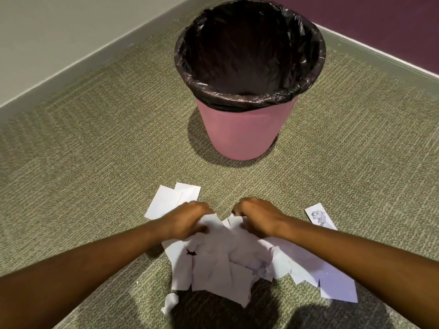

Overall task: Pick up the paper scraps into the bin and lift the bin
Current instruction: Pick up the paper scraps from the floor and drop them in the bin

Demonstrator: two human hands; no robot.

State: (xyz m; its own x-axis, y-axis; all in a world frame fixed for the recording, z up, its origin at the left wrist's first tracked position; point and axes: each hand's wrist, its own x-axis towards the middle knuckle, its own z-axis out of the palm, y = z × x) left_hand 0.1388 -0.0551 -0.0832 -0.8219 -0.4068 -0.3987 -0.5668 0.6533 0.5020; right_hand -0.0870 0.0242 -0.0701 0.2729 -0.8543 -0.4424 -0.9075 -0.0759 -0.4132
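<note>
A pink bin (244, 131) with a black liner stands upright on the carpet ahead of me, its inside dark. A heap of white paper scraps (228, 264) lies on the floor in front of me. My left hand (187, 219) and my right hand (256, 217) both rest on the far edge of the heap, fingers curled into the scraps. Two flat sheets (166, 200) lie just left of my left hand. A printed strip (319, 216) lies apart to the right. A small crumpled scrap (169, 303) sits at the heap's near left.
Green carpet (95, 162) covers the floor. A pale wall with skirting (59, 55) runs along the left, and a purple wall (392, 27) along the right; they meet in a corner behind the bin.
</note>
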